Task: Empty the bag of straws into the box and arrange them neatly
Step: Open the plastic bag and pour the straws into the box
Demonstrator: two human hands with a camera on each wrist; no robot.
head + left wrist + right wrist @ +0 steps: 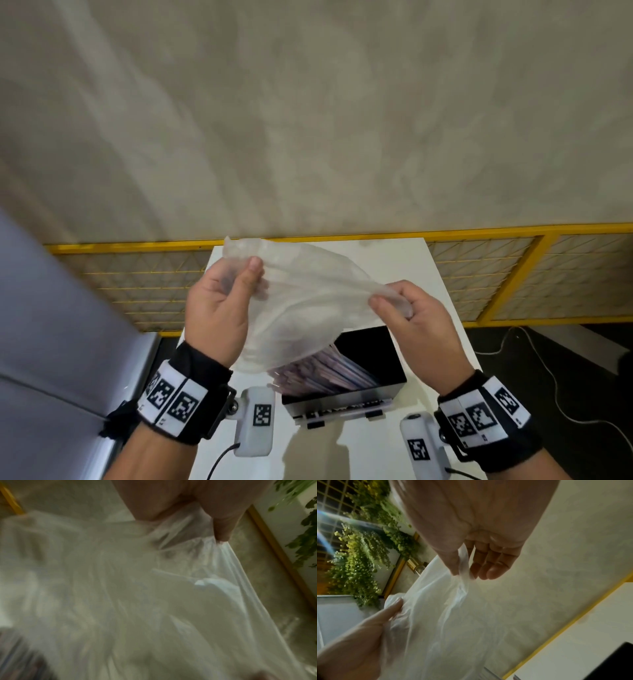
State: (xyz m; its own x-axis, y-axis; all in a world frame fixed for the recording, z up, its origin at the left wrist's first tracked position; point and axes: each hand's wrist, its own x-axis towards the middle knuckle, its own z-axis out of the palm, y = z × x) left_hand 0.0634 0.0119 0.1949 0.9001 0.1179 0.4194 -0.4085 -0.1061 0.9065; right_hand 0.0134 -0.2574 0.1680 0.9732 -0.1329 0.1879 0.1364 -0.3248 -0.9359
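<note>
A thin translucent plastic bag [301, 294] hangs upside down above a black box [363, 363] on the white table [428, 274]. My left hand [222, 301] pinches one upper corner of the bag [154, 588] between thumb and fingers. My right hand [407, 308] pinches the other corner, and the film [440, 622] stretches between them. A bundle of purplish straws [322, 373] lies slanted in the box, with the bag's lower open end draped over its left part. In the right wrist view the left hand [356, 639] grips the film from below.
The small table has a yellow mesh fence [496, 274] behind it and a grey panel [51, 325] to the left. A white cable [555, 394] trails on the dark floor at right. Green plants [361, 563] hang on the wall.
</note>
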